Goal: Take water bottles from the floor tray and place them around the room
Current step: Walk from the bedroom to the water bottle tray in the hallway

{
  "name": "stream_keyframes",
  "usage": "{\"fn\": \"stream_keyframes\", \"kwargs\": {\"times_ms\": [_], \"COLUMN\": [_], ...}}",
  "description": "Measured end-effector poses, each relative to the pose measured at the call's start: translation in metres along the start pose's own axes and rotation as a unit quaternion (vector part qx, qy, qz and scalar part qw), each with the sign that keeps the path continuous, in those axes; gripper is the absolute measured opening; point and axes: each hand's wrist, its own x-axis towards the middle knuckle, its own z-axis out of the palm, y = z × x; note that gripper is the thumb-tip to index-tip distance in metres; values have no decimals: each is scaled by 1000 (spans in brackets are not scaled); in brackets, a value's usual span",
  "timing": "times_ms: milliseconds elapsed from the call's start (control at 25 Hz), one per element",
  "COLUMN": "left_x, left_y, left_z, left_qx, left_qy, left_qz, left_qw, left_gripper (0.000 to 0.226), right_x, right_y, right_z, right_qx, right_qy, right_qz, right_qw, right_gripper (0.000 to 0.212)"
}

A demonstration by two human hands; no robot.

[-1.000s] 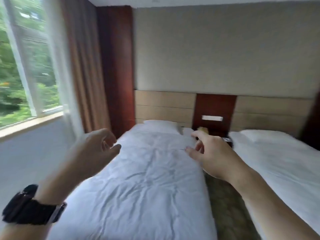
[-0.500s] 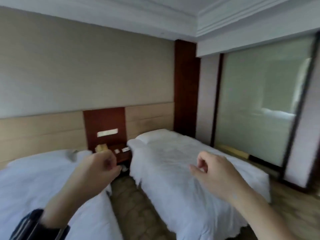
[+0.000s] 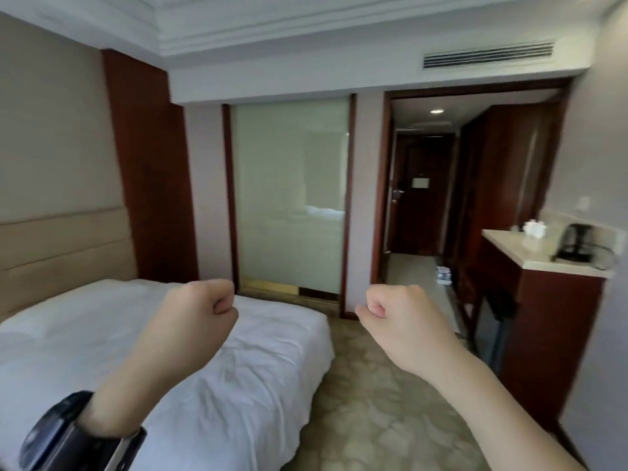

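Bottles (image 3: 443,276) sit in a pack on the floor by the hallway doorway, beside the dark cabinet under the counter (image 3: 530,258) with its kettle (image 3: 576,247), while left hand (image 3: 200,317) and right hand (image 3: 401,321) hover over the bed (image 3: 170,362) as closed, empty fists.

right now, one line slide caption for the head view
Both fists, left hand and right hand, empty above the bed, facing the hallway.

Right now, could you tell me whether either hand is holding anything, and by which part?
Nothing is held: the left hand and the right hand are both closed into empty fists.
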Motion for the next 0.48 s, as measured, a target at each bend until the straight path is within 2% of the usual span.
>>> {"fn": "stream_keyframes", "kwargs": {"times_ms": [160,280,480], "left_x": [59,100,160], "left_y": [-17,-21,-12], "left_z": [57,101,185], "left_qx": [-77,-112,-168], "left_qy": [-17,-65,-171], "left_qz": [64,87,99], "left_qw": [995,988,966], "left_gripper": [37,28,16], "right_x": [21,34,60], "right_y": [25,48,108], "right_z": [4,6,15], "right_qx": [-53,-86,-129], "right_qy": [18,41,36], "right_qz": [47,82,140], "right_qw": [997,992,981], "right_gripper": [51,47,21]}}
